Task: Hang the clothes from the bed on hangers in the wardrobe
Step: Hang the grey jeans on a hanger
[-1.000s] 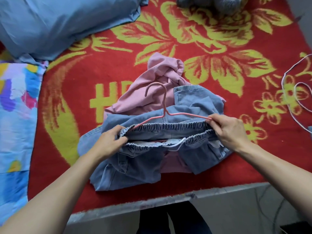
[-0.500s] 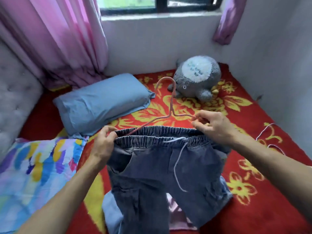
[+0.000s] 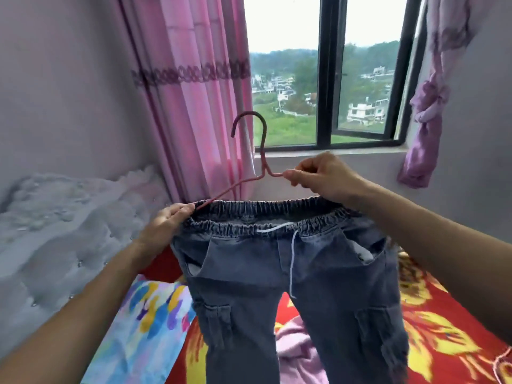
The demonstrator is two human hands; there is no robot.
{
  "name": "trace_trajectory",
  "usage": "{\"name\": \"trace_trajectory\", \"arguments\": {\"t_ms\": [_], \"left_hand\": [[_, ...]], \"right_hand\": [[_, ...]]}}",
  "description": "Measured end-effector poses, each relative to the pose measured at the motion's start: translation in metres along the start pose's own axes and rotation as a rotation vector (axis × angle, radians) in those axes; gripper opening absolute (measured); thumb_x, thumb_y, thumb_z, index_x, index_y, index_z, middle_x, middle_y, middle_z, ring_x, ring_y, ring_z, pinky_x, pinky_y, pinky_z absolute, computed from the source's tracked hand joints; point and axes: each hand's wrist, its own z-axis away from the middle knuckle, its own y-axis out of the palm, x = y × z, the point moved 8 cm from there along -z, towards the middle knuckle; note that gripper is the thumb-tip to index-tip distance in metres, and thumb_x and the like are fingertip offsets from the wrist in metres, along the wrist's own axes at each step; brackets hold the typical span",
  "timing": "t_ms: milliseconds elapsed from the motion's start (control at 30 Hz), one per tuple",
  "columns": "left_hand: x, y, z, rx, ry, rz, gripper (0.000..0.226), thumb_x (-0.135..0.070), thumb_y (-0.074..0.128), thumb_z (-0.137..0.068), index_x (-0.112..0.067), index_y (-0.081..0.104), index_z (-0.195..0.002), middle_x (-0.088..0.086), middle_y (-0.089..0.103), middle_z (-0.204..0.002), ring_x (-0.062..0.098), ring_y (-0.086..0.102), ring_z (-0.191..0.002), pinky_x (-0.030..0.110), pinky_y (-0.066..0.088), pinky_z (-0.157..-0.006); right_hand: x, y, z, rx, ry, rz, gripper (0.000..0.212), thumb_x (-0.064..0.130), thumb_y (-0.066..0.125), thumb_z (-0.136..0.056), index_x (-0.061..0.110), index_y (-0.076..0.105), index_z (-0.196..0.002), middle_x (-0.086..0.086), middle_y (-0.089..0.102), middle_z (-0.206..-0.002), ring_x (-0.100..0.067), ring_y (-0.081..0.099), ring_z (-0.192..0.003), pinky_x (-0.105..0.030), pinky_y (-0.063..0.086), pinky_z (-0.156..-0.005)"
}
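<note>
Above the bed (image 3: 448, 339), jeans (image 3: 277, 278) had risen, seemingly wardrobe-ready, left hand (image 3: 166, 225) fingers gripping waistband (image 3: 266, 207), right hand (image 3: 325, 177) fingers pinching hanger (image 3: 263, 151).

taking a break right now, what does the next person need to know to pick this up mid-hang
Left hand: grips the left end of the jeans waistband, where one hanger arm enters it.
Right hand: fingers pinch the hanger's other arm just beside the neck, above the waistband.
The jeans are held up over the bed, legs hanging down. A pink garment lies on the bed beneath them.
Done: hanger is in the waistband on the left side; its right end is hidden.
Left: seat the jeans, hang them in the wardrobe (not in view), then do the pink garment.
</note>
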Motion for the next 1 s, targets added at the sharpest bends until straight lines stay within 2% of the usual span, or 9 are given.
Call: {"name": "trace_trajectory", "arguments": {"t_ms": [67, 100, 133, 200, 367, 433, 567, 800, 1000], "left_hand": [[-0.02, -0.021, 0.029, -0.115, 0.021, -0.06, 0.022, -0.028, 0.047, -0.1, -0.025, 0.066, -0.09, -0.006, 0.065, -0.091, -0.011, 0.058, -0.075, 0.003, 0.044, -0.072], [-0.028, -0.031, 0.045, -0.168, 0.026, -0.095, 0.023, -0.037, 0.048, -0.098, -0.027, 0.067, -0.089, -0.009, 0.067, -0.092, -0.01, 0.059, -0.079, 0.008, 0.046, -0.081], [-0.032, -0.039, 0.062, -0.211, 0.018, -0.145, 0.03, -0.049, 0.048, -0.092, -0.027, 0.068, -0.091, -0.008, 0.069, -0.094, -0.001, 0.062, -0.087, 0.02, 0.048, -0.09], [-0.041, -0.053, 0.106, -0.331, -0.027, -0.271, 0.043, -0.06, 0.045, -0.082, -0.026, 0.066, -0.097, -0.001, 0.069, -0.1, 0.018, 0.063, -0.095, 0.037, 0.047, -0.091], [-0.059, -0.081, 0.234, -0.593, -0.117, -0.477, 0.027, -0.033, 0.051, -0.098, -0.013, 0.066, -0.108, 0.01, 0.067, -0.107, 0.028, 0.06, -0.1, 0.032, 0.04, -0.08], [-0.057, -0.099, 0.292, -0.642, -0.24, -0.52, 0.029, -0.034, 0.05, -0.098, -0.012, 0.067, -0.107, 0.009, 0.067, -0.107, 0.029, 0.06, -0.1, 0.031, 0.04, -0.08], [-0.057, -0.148, 0.418, -0.672, -0.521, -0.631, 0.025, -0.036, 0.057, -0.093, -0.014, 0.067, -0.091, 0.007, 0.069, -0.092, 0.026, 0.061, -0.086, 0.028, 0.039, -0.069], [-0.098, -0.224, 0.64, -0.735, -0.825, -0.781, 0.016, -0.035, 0.062, -0.088, -0.023, 0.063, -0.076, -0.001, 0.064, -0.075, 0.019, 0.06, -0.068, 0.029, 0.046, -0.063], [-0.127, -0.269, 0.794, -0.765, -0.953, -0.928, 0.015, -0.036, 0.065, -0.086, -0.024, 0.064, -0.076, 0.0, 0.065, -0.079, 0.019, 0.062, -0.079, 0.026, 0.045, -0.066]], "right_hand": [[0.025, -0.002, 0.005, 0.077, -0.017, -0.042, 0.035, 0.041, 0.065, -0.088, 0.009, 0.071, -0.075, -0.004, 0.053, -0.061, -0.014, 0.043, -0.054, -0.024, 0.034, -0.047], [0.035, 0.0, 0.011, 0.136, -0.015, -0.076, 0.034, 0.039, 0.065, -0.089, 0.009, 0.071, -0.074, -0.003, 0.053, -0.06, -0.012, 0.043, -0.052, -0.022, 0.034, -0.045], [0.043, 0.003, 0.017, 0.197, -0.007, -0.117, 0.031, 0.036, 0.065, -0.089, 0.009, 0.07, -0.074, -0.001, 0.053, -0.059, -0.01, 0.042, -0.05, -0.021, 0.033, -0.044], [0.06, 0.013, 0.033, 0.334, -0.009, -0.202, 0.028, 0.032, 0.064, -0.091, 0.008, 0.07, -0.076, 0.002, 0.051, -0.056, -0.008, 0.039, -0.046, -0.019, 0.03, -0.041], [0.115, 0.051, 0.088, 0.658, -0.071, -0.338, 0.024, 0.022, 0.055, -0.097, 0.006, 0.068, -0.083, 0.003, 0.048, -0.057, -0.008, 0.037, -0.045, -0.02, 0.027, -0.041], [0.147, 0.076, 0.114, 0.757, -0.114, -0.356, 0.025, 0.02, 0.054, -0.097, 0.007, 0.068, -0.081, 0.003, 0.047, -0.055, -0.009, 0.036, -0.045, -0.023, 0.024, -0.044], [0.219, 0.136, 0.179, 0.927, -0.207, -0.347, 0.024, 0.018, 0.054, -0.097, 0.005, 0.067, -0.083, 0.003, 0.045, -0.055, -0.006, 0.034, -0.043, -0.018, 0.022, -0.04], [0.347, 0.211, 0.293, 1.059, -0.31, -0.386, 0.024, 0.017, 0.054, -0.097, 0.003, 0.068, -0.083, 0.001, 0.047, -0.055, -0.006, 0.033, -0.042, -0.018, 0.021, -0.039], [0.441, 0.256, 0.362, 1.128, -0.29, -0.481, 0.023, 0.018, 0.052, -0.099, 0.002, 0.066, -0.089, 0.002, 0.046, -0.056, -0.006, 0.03, -0.042, -0.017, 0.02, -0.036]]}}
